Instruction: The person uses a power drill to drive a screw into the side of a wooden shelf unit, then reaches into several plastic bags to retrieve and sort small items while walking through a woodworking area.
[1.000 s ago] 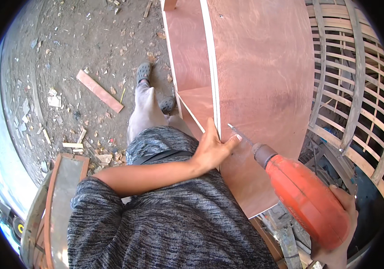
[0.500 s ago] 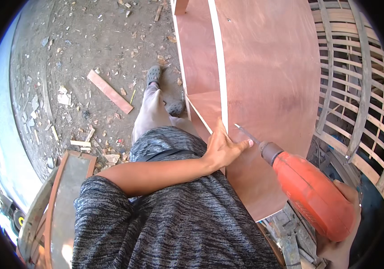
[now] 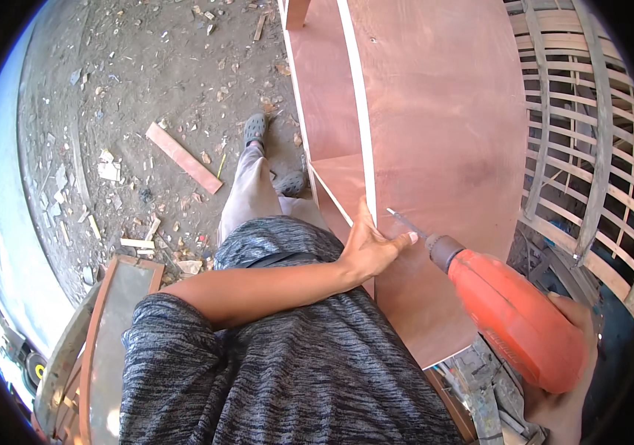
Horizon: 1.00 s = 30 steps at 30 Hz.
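Observation:
A reddish plywood cabinet (image 3: 443,111) lies in front of me, its broad panel facing up and a pale edge strip (image 3: 359,96) running along it. My left hand (image 3: 369,248) grips that edge, thumb stretched over the panel and the other fingers along the open side, partly hidden. In my right hand (image 3: 578,315) is an orange power drill (image 3: 513,315), whose body covers most of the fingers. Its thin bit (image 3: 407,222) points left, with the tip beside the pale strip, close to my left thumb. Whether the tip touches the panel I cannot tell.
A slatted wooden frame (image 3: 591,133) stands on the right. Scrap wood (image 3: 491,386) lies below the drill. On the dirt floor at left are a flat board (image 3: 183,158) and scattered chips. A framed panel (image 3: 120,326) leans near my left elbow.
Almost nothing differs. The view has shifted slightly, while both hands, the drill and its bit keep nearly the same place against the cabinet.

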Tool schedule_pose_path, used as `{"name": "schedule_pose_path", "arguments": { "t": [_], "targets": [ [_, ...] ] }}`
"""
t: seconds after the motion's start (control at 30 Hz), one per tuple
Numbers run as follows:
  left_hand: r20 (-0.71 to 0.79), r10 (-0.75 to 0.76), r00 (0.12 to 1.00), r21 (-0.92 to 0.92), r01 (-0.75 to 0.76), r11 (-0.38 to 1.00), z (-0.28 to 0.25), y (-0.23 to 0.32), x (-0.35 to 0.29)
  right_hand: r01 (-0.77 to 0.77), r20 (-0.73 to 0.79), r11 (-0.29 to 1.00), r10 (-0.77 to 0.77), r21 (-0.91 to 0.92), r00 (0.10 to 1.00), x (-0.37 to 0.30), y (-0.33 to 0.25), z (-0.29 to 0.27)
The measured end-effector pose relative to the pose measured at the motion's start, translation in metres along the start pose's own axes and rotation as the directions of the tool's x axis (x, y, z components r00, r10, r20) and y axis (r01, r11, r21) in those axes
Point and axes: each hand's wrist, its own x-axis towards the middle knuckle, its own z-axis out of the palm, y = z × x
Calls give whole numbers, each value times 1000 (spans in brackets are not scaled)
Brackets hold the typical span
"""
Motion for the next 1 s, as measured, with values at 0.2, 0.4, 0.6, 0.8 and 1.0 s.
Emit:
{"name": "schedule_pose_path", "arguments": {
  "t": [0.2,0.4,0.6,0.8,1.0],
  "targets": [
    [5,-19,1000,138,18,990,-7,6,2,74,40,996,-72,-56,997,9,-1,-4],
    [-22,-12,1000,98,14,995,-9,4,0,-25,-9,998,24,-50,1000,13,-8,2],
    [38,-12,999,79,9,997,-6,-7,0,-117,38,993,116,3,992,-1,-20,-1],
    [11,1,1000,130,-3,992,-8,-6,-1,25,228,974,28,-226,973,14,-34,-18],
    [-52,-275,960,511,262,819,0,33,-10,-5,156,993,24,-116,987,3,-18,-12]
  ]
}}
